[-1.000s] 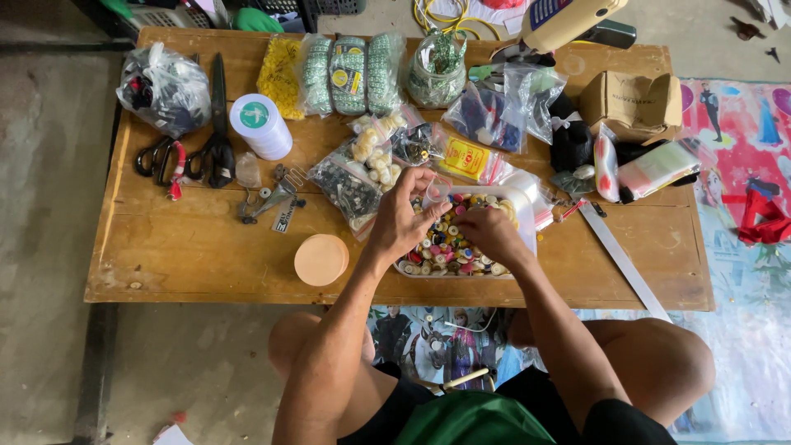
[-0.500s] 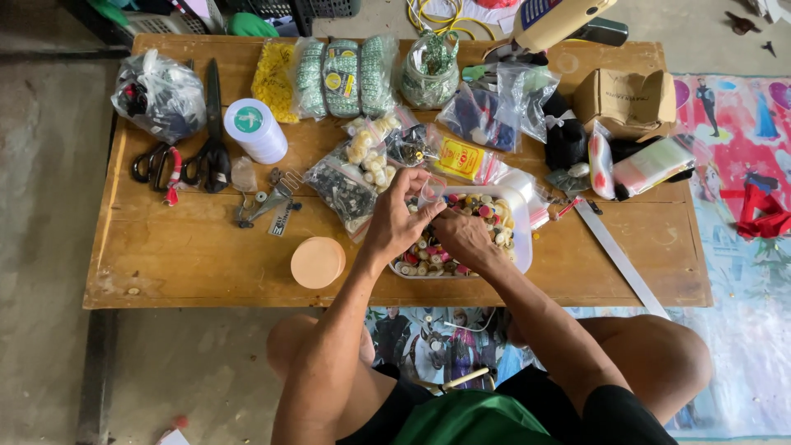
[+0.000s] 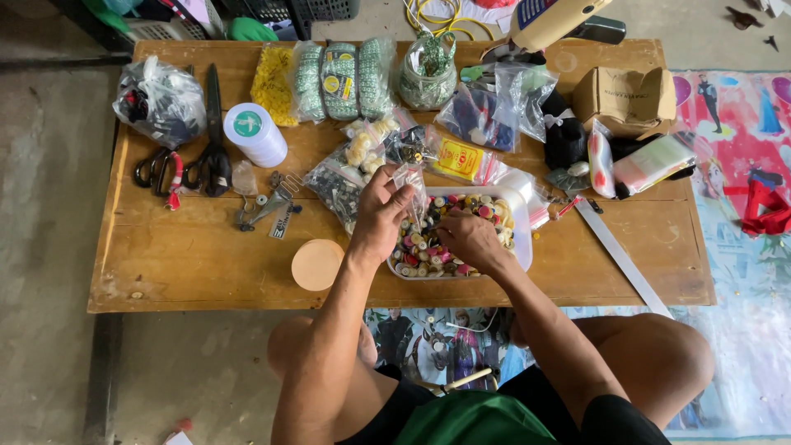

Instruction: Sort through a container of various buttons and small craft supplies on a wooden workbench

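The left hand (image 3: 379,216) pinches a small clear plastic bag (image 3: 412,185) by its upper edge, fingers closed on the film, holding it just above the near-left part of the white tray (image 3: 521,235). The right hand (image 3: 468,239) rests in the tray among the mixed coloured buttons (image 3: 428,247), fingers curled together; whether they hold a button cannot be told. The tray sits near the middle of the worktop (image 3: 181,264), close to its near edge.

Handling judgement: the bag is light, limp and slippery, so it is best held at the mouth, both layers pinched. The buttons are small, hard and smooth, apt to roll; each wants a fingertip pinch on its rim.

Also present: a round tan lid (image 3: 317,264) left of the tray, black scissors (image 3: 212,148) toward the far-left corner, and a metal ruler (image 3: 618,255) at the right.
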